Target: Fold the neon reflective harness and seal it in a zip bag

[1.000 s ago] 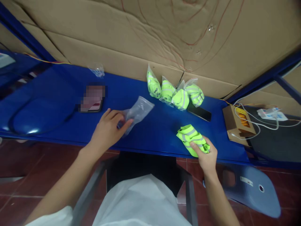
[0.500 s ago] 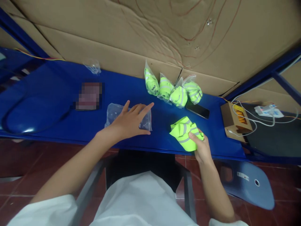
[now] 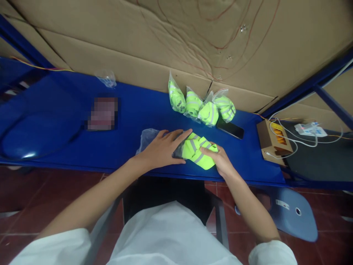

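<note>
A clear plastic bag [image 3: 147, 140] lies on the blue table, partly under my left hand [image 3: 165, 149], whose fingers are spread over it. My right hand [image 3: 217, 156] grips a folded neon-yellow cloth with grey stripes [image 3: 200, 151], thumb on top. The cloth's left edge meets the bag's right end beside my left fingertips; whether it is inside the bag's mouth is hard to tell. Behind, several bagged neon-yellow bundles [image 3: 193, 104] stand in a row against the cardboard.
A black phone [image 3: 231, 128] lies by the bundles. On the left are a pixelated flat object [image 3: 102, 113] and crumpled clear plastic [image 3: 107, 78]. A cardboard box [image 3: 271, 141] with white cables stands right, on the blue table [image 3: 253, 162].
My right hand has moved left with the neon cloth, up to the bag. My left hand and the bag have shifted right, and the bag's left part looks more bunched.
</note>
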